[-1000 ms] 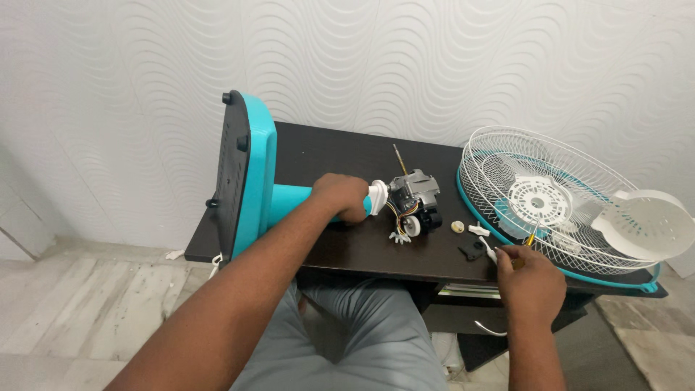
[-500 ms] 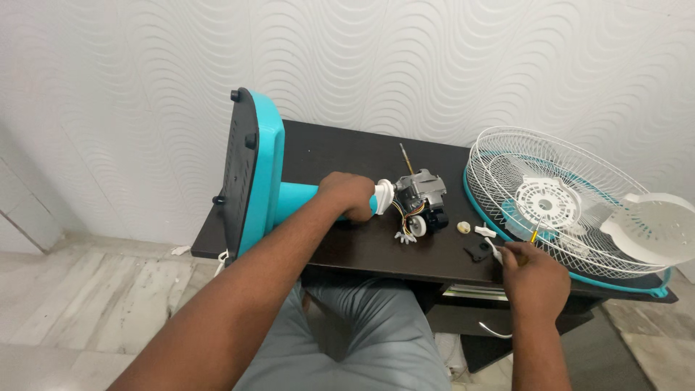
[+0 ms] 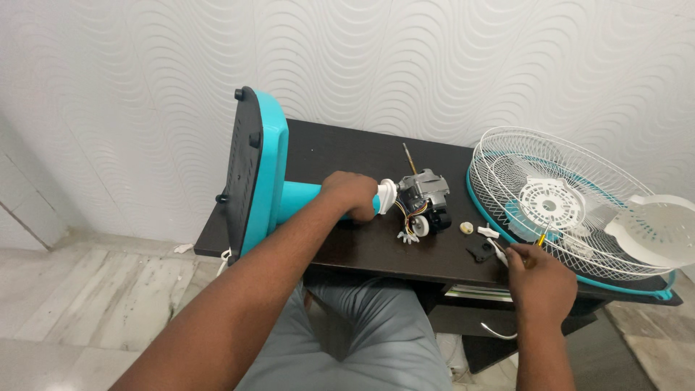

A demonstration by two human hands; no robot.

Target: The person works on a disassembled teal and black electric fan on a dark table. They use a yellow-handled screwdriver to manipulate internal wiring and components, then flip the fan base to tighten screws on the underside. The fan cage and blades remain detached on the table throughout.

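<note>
Head view, the only one. Landmark: the exposed fan motor (image 3: 423, 195) lying on the dark table (image 3: 347, 148).

Left hand (image 3: 350, 194) is wrapped tight around the teal stand neck (image 3: 300, 199), just left of the motor. The neck's long axis runs left-right along the table: the teal base (image 3: 253, 170) stands on edge at the far left end, the white collar (image 3: 387, 195) and motor sit at the right end. The motor shaft (image 3: 409, 158) points up and away toward the wall. Loose coloured wires (image 3: 407, 226) hang off the motor's near side.

Right hand (image 3: 536, 279) is right of and nearer than the motor, at the table's front edge. The fingers are pinched on a thin tool with a yellow handle, probably a screwdriver (image 3: 539, 237), and a white wire (image 3: 496, 250); the exact grip is partly hidden.

Small parts lie between the motor and the right hand: a small round white piece (image 3: 468, 229), a white clip (image 3: 486, 232), a black piece (image 3: 478, 253).

The white wire grille (image 3: 565, 203) lies flat, well right of the motor, with the teal ring under it overhanging the table's right end. A white cover (image 3: 662, 228) rests on the grille's far right.

The left hand is nearer the motor. Open tabletop shows behind the motor toward the wall, and a bare strip in front of it.
</note>
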